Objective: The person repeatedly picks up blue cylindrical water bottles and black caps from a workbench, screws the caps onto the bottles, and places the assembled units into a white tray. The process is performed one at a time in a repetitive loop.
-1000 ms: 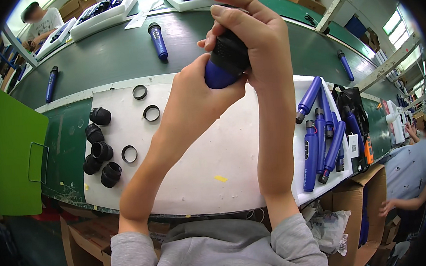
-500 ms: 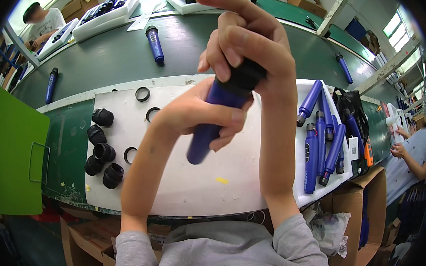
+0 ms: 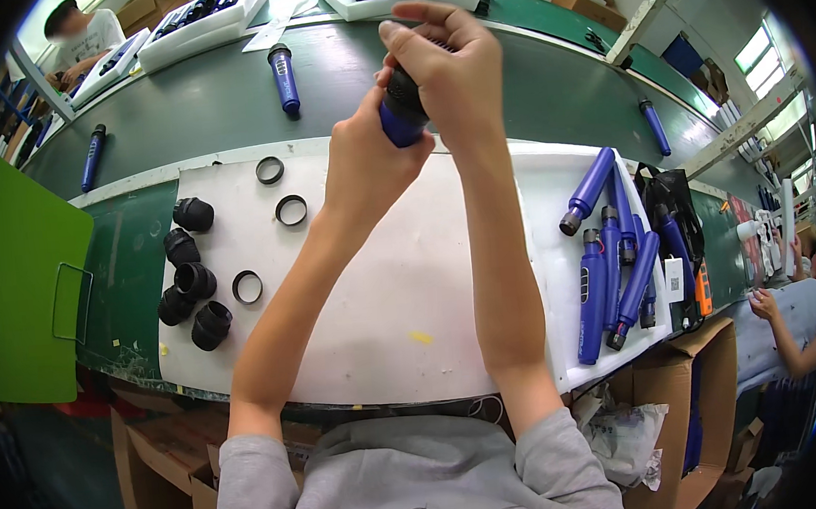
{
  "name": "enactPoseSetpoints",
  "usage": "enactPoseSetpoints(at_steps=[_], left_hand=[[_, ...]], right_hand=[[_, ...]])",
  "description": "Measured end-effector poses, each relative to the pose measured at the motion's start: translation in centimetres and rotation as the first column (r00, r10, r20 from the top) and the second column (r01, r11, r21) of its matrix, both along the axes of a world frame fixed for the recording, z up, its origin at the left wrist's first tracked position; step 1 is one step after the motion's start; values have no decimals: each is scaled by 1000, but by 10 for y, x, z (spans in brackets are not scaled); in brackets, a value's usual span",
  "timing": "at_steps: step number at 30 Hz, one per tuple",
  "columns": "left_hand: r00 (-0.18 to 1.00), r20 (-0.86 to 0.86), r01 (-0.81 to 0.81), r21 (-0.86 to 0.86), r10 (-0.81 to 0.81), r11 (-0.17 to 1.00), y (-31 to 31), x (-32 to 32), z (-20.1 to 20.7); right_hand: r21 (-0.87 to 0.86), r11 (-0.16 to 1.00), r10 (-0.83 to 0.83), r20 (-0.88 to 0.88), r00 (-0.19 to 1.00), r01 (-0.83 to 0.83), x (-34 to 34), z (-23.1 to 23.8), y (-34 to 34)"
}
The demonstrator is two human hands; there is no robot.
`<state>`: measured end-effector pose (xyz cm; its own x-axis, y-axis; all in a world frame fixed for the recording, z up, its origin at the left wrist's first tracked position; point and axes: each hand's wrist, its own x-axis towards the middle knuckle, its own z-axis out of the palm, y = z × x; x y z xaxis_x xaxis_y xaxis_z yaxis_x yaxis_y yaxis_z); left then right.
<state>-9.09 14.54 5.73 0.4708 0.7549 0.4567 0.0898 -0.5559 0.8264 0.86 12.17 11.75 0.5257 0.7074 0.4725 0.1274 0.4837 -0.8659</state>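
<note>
My left hand point(image 3: 368, 158) is wrapped round the blue body of a microphone point(image 3: 402, 122), above the far edge of the white work sheet. Over its black head end my right hand point(image 3: 456, 67) is closed, with curled fingers hiding part of the top. On the sheet's left side lie several black microphone heads point(image 3: 196, 282). Three black rings point(image 3: 291, 210) rest flat between those heads and my left forearm. To the right, a white foam tray point(image 3: 556, 282) holds several blue microphone bodies point(image 3: 593, 298) without heads.
Beyond the sheet runs a dark green conveyor point(image 3: 199, 113), carrying spaced-out blue microphones point(image 3: 284, 79). Foam trays point(image 3: 208, 27) stand on its far side. A green panel point(image 3: 17, 282) borders the left, and cardboard boxes point(image 3: 712, 403) sit below the table. Co-workers are at both sides.
Both hands have moved away from me with the microphone, which now stands more upright. My right index finger, stretched out before, is now curled over the head end.
</note>
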Motion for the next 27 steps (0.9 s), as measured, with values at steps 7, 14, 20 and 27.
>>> enactPoseSetpoints(at_steps=[7,14,20,27], left_hand=[[947,-4,312,-212,-320,926,7,-14,26],[760,280,608,-626,-586,489,1,-16,27],[978,36,207,-162,-203,965,8,-7,11],[965,-35,256,-77,-260,964,11,-11,17]], right_hand=[[61,970,236,-5,972,-235,25,-2,-3],[100,859,493,105,864,-503,27,4,-14],[30,994,105,-14,994,-104,9,-1,0],[58,984,168,8,986,-168,17,-5,0]])
